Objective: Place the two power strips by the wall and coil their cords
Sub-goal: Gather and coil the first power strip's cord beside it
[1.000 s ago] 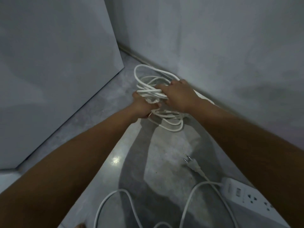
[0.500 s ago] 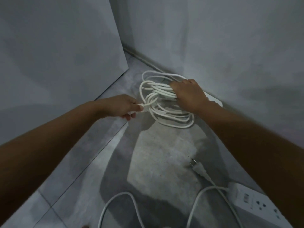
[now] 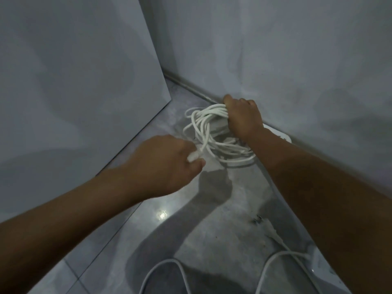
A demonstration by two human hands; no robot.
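Gripping coiled cord (image 3: 209, 132): right hand (image 3: 244, 118); left hand (image 3: 167, 161), seemingly its end.

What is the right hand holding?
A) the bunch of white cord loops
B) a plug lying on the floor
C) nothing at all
A: the right hand has its fingers curled round the bunch of white cord loops by the wall, while the plug lies untouched on the floor nearer the camera.
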